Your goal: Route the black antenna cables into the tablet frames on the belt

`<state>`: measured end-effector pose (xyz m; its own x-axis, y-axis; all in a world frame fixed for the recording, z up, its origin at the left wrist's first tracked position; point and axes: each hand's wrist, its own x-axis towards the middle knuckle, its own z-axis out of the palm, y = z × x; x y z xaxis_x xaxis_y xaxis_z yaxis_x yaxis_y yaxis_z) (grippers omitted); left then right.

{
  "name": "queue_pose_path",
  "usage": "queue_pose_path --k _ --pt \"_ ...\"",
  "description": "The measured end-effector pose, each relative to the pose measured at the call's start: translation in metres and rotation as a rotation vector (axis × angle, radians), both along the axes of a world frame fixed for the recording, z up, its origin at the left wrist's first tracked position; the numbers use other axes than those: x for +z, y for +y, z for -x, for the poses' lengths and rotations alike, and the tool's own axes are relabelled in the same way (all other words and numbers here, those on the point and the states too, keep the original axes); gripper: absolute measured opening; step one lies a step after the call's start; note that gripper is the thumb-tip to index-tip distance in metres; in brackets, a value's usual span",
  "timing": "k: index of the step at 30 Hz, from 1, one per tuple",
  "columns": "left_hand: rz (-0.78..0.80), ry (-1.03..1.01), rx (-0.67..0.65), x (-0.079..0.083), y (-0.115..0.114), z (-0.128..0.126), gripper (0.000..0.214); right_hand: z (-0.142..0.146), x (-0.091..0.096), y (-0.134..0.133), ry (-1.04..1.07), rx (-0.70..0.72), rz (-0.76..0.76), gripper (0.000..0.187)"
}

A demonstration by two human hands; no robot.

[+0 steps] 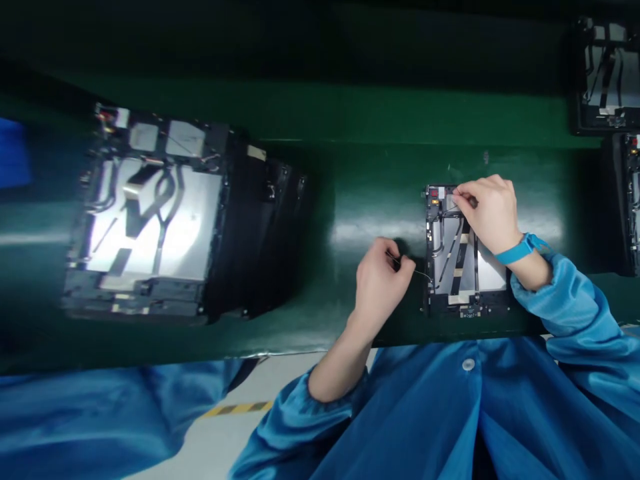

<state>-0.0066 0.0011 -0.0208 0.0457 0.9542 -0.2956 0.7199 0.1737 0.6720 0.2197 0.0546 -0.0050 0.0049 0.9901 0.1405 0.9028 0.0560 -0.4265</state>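
An opened tablet-like device (493,270), with silver panels, dark ribbon cables and a black frame, lies in front of me on the green work surface. Just left of its edge, my left hand (383,277) is closed in a pinch around a thin wire (424,274), which runs from the fingers toward the device's left side. At the device's upper part, my right hand (490,207) has thumb and fingertips pressed together over a grey patch. Whatever sits between those fingertips is too small to make out. A blue band (517,250) circles the right wrist.
A stack of similar opened devices (200,207) stands on the green surface (350,180) to the left. More stacked devices (607,83) are at the right edge. Another person's blue sleeve (115,407) shows at lower left, beside the table's front edge.
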Motion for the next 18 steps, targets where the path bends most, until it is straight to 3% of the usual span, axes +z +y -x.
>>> queue_pose_path --k 3,5,8,11,18 --pt "-0.169 0.054 0.084 -0.005 0.006 0.001 0.054 0.002 0.008 -0.017 -0.047 0.026 0.000 0.018" --pt "-0.293 0.071 0.069 -0.002 0.014 -0.004 0.070 0.006 0.012 -0.027 -0.078 0.044 0.002 0.017" --pt "-0.282 -0.024 -0.051 0.003 0.032 -0.014 0.045 0.011 0.017 -0.038 -0.090 0.062 0.013 0.014" --pt "-0.097 -0.233 -0.168 0.003 0.052 -0.022 0.020 0.014 0.020 -0.045 -0.051 0.055 0.026 0.012" --pt "0.185 -0.599 -0.232 -0.004 0.081 -0.022 0.008 0.011 0.013 -0.056 0.096 0.050 0.057 0.016"
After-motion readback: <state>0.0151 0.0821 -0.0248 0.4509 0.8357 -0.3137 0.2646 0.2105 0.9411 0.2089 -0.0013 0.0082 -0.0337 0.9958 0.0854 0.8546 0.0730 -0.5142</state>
